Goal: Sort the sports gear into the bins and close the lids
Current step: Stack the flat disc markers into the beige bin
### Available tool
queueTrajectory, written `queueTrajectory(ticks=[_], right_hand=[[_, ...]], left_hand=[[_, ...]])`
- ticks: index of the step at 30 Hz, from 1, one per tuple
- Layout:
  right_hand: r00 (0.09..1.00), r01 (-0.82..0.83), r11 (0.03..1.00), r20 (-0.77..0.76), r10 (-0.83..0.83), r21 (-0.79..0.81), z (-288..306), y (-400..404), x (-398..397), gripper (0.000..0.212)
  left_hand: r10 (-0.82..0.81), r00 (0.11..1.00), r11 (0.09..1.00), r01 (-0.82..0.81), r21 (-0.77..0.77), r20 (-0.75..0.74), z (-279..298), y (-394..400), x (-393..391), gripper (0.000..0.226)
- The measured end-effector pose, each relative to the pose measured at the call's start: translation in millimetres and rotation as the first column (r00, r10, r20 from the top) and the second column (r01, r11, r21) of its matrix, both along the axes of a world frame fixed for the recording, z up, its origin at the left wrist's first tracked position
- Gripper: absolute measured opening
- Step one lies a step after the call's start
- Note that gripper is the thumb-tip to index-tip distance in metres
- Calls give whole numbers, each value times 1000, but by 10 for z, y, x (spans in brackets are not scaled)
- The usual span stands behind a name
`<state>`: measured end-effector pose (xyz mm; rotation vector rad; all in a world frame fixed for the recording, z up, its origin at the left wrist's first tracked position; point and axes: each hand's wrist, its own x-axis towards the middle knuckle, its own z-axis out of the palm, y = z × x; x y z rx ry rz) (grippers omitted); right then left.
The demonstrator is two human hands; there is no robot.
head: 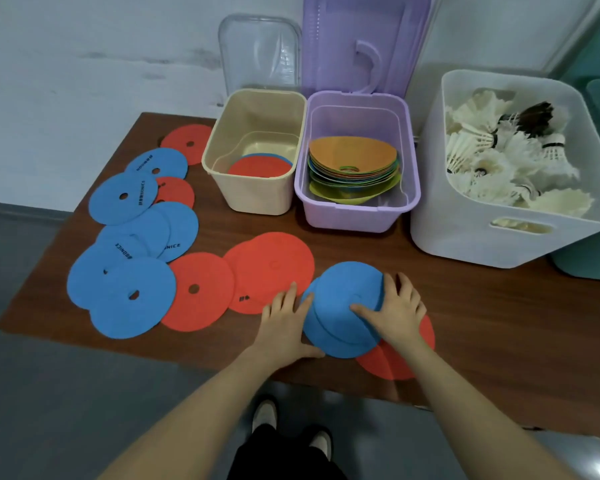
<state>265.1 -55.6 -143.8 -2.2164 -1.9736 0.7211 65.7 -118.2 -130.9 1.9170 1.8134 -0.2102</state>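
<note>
Brown surface [482, 323] carries three bins across the top: beige [257, 199], purple [354, 216], white [465, 237]. At lower centre, my left hand [284, 327] and right hand [395, 313] press two stacked blue discs [340, 306], fingers flat.

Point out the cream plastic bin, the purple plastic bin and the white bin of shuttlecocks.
cream plastic bin [257, 197], head view, front wall.
purple plastic bin [352, 216], head view, front wall.
white bin of shuttlecocks [465, 237], head view, front wall left of the handle slot.

Brown table [465, 323] | scattered red and blue flat discs [198, 292] | beige bin [257, 199], purple bin [350, 216], white bin [465, 237] are set along far edge
</note>
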Motion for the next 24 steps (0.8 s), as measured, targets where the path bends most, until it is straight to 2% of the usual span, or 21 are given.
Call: queueTrajectory(ticks=[4,8,11,14,17,21,24], right_hand=[[997,-62,998,-53,61,-7,6,-101,5,93],[991,-87,996,-102,84,-20,16,-200,8,91],[992,-123,992,-38,122,-1,44,-219,74,91],[998,35,999,42,-36,23,31,-382,130,107],[983,181,983,37,-181,-7,-1,-503,104,116],[970,244,970,-9,-244,6,1,-444,65,105],[946,320,946,-78,-316,57,6,-438,86,93]], left_hand=[[-13,1000,997,14,79,-8,-21,-27,26,109],[-77,997,993,77,91,-11,22,-2,75,105],[-97,994,993,94,73,47,48,18,124,105],[-49,995,998,46,35,88,64,15,196,111],[21,995,1000,-21,-3,102,70,17,290,117],[108,966,994,-107,-19,233,75,26,389,113],[97,921,995,-97,-20,378,77,3,508,104]])
